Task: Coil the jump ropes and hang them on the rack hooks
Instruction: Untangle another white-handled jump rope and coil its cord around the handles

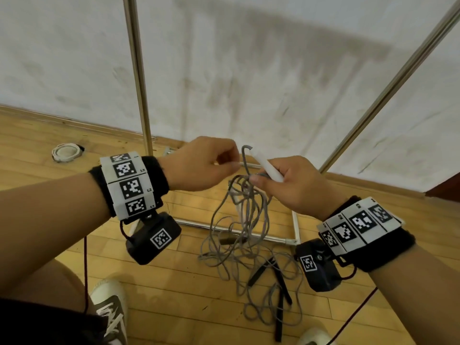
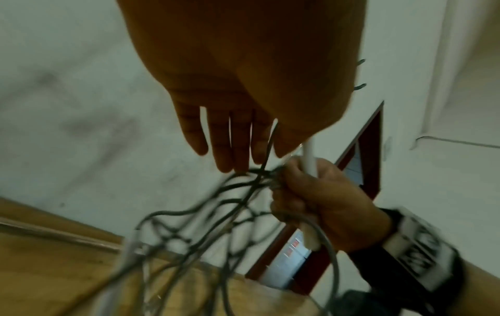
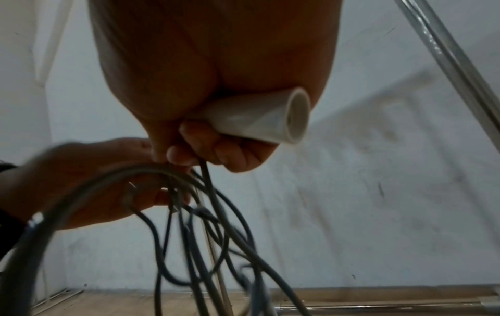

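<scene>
A grey jump rope [image 1: 246,207] hangs in several loose loops from my hands, in front of the rack. My right hand [image 1: 261,179] grips its white handle [image 1: 263,165] and the gathered loops together. The handle's open end [image 3: 297,117] sticks out of the fist in the right wrist view. My left hand [image 1: 232,161] pinches the cord just below the handle's tip, between thumb and forefinger [image 2: 261,149]. The loops [image 2: 216,205] trail down to a tangle of grey rope with black handles [image 1: 263,270] on the floor.
Two metal rack poles [image 1: 139,70] [image 1: 398,78] rise before a stained white wall, and the rack's base bars [image 1: 224,227] lie on the wooden floor. Two small hooks [image 2: 360,85] show behind my left hand. A white ring [image 1: 66,151] lies far left. My shoes [image 1: 109,307] are below.
</scene>
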